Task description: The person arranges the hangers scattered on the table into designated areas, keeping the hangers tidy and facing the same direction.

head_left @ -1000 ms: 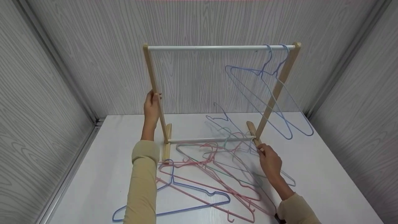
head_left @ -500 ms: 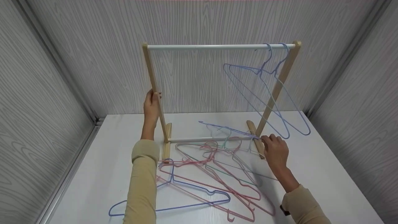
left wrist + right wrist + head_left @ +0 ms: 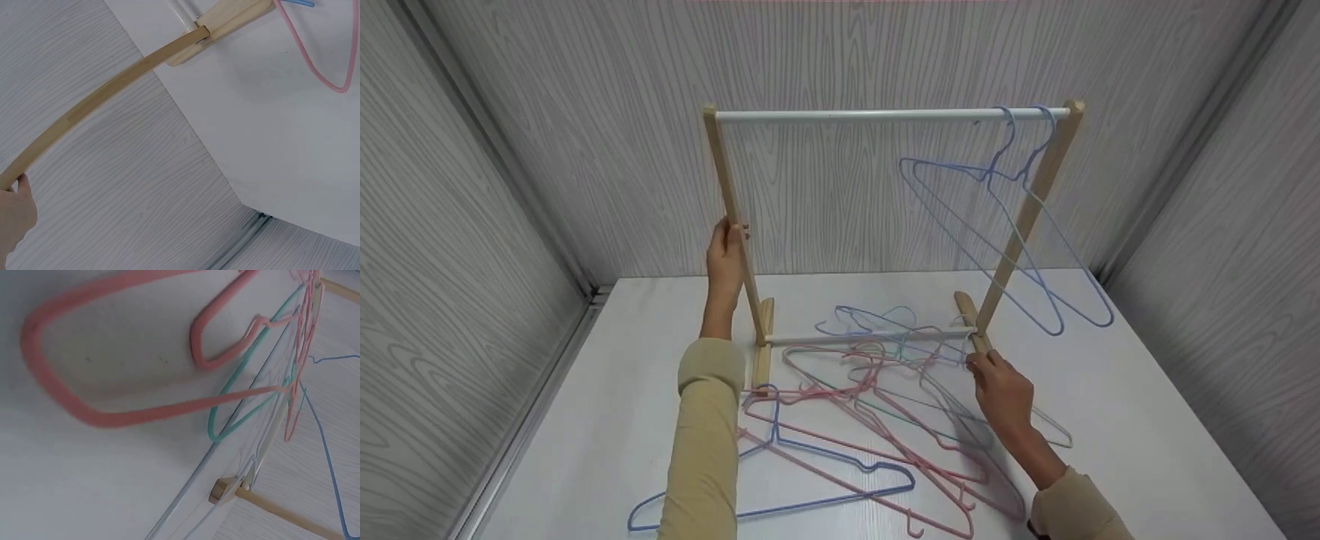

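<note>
My left hand (image 3: 725, 255) grips the left wooden post (image 3: 727, 180) of a small clothes rack about halfway up. The same hand (image 3: 17, 216) shows at the edge of the left wrist view, thumb along the post (image 3: 107, 90). Beside the foot of the right post, my right hand (image 3: 1003, 390) pinches a blue clothes hanger (image 3: 877, 314), which extends leftward across the rack's lower white bar (image 3: 817, 338). Two more blue hangers (image 3: 1039, 279) hang by their hooks at the right end of the top bar (image 3: 847, 115). The right wrist view does not show my right hand.
Overlapping pink hangers (image 3: 915, 457), a green hanger (image 3: 911, 421) and greyish ones lie on the white table (image 3: 570, 420) in front of the rack. One blue hanger (image 3: 810, 506) lies nearest, partly behind my left sleeve (image 3: 701, 442). Wood-patterned walls (image 3: 840, 60) surround the table.
The hanger in my right hand has tipped from upright to nearly flat and sits lower. My right hand rose slightly, then came back down. My left hand stayed on the post.
</note>
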The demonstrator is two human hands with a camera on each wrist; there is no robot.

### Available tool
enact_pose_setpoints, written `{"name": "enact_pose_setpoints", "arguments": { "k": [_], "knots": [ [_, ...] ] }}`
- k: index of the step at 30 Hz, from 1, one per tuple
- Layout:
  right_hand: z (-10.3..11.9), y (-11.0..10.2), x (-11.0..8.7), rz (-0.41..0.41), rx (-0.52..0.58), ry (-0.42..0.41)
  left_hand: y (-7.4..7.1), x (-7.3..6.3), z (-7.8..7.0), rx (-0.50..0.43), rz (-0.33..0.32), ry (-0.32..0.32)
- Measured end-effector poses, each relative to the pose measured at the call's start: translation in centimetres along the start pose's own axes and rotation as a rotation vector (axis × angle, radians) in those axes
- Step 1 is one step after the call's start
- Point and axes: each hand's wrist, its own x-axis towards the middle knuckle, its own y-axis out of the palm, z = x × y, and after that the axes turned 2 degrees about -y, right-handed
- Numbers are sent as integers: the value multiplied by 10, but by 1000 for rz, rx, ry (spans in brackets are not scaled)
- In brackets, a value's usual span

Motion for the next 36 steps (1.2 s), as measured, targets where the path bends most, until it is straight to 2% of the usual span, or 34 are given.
{"name": "enact_pose_setpoints", "arguments": {
  "k": [6, 11, 13, 17, 21, 25, 31, 36],
  "knots": [
    [15, -3, -5, 62, 98, 77, 0, 0, 1, 6, 8, -14],
    [33, -12, -3, 137, 233, 170, 0, 0, 2, 7, 12, -8],
    [39, -17, -1, 189, 299, 235, 0, -1, 3, 7, 12, -7],
    [49, -29, 7, 298, 450, 423, 0, -1, 4, 8, 5, -10],
    [56, -44, 18, 347, 565, 562, 0, -1, 3, 13, 0, -15],
    [60, -58, 30, 338, 620, 619, 0, 0, 2, 25, -2, -7],
    [67, -77, 47, 278, 686, 659, 0, -1, 1, -7, 1, -3],
    [68, -91, 61, 224, 840, 681, 0, -1, 1, -24, 4, 1]
  ]
}}
